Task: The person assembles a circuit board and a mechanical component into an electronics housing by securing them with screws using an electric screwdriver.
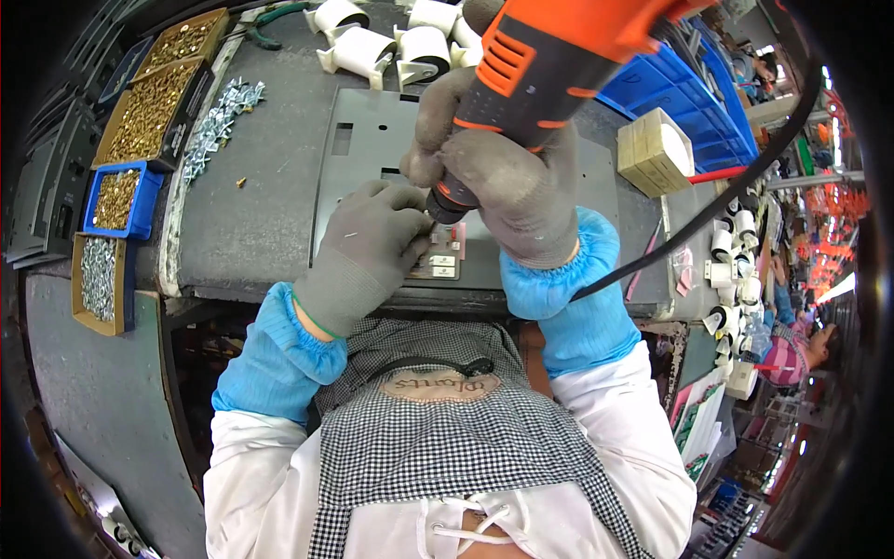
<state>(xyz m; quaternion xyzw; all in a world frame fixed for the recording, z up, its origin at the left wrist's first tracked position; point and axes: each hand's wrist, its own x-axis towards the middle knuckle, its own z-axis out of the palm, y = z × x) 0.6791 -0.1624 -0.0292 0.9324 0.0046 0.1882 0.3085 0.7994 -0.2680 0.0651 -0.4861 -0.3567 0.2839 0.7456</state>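
Observation:
A grey metal panel (358, 172) with cut-outs lies flat on the workbench. My right hand (503, 182), in a grey glove, is wrapped round an orange and black power drill (521, 84). The drill's black chuck (449, 203) points down at the panel. My gloved left hand (368, 252) rests on the panel beside the chuck, fingers bent in toward a small fitting with a red part (458, 233) and white labels. Whatever its fingertips pinch is hidden from view.
Along the left edge stand boxes of brass screws (154, 112), a blue bin (121, 200) and a box of silver screws (98, 279). Loose silver fasteners (219, 121) lie nearby. White cylindrical parts (358, 51) sit behind the panel. A blue crate (689, 102) stands right; a black cable (708, 210) crosses there.

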